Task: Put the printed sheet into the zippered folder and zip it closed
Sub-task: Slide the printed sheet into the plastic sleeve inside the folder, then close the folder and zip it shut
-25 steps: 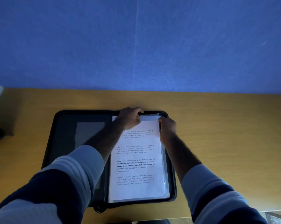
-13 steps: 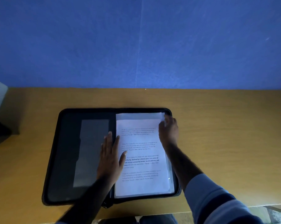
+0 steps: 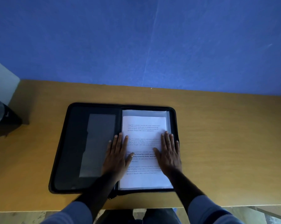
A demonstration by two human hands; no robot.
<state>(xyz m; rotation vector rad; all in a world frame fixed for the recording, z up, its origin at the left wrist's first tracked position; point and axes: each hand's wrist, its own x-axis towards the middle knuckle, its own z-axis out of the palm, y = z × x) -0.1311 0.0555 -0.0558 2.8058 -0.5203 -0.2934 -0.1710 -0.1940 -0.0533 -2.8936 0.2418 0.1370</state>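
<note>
Black folder (image 3: 75, 143) lies open flat on the wooden table (image 3: 225, 135), unzipped. The printed sheet (image 3: 144, 123) is in its 3 o'clock half, text up, with a clear pocket (image 3: 144, 113) edge showing at the sheet's 12 o'clock end. Left hand (image 3: 117, 154) lies flat across the sheet's 9 o'clock edge and the spine, fingers straight, gripping nothing. Right hand (image 3: 169, 152) lies flat on the 3 o'clock edge, fingers straight, gripping nothing. A dark object (image 3: 2, 120) sits at the table's 9 o'clock end.

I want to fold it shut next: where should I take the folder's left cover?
Probably grip the left cover's outer edge, from the left: the zippered folder lies open flat, hinged at its middle, so that edge swings over the printed sheet.
</note>
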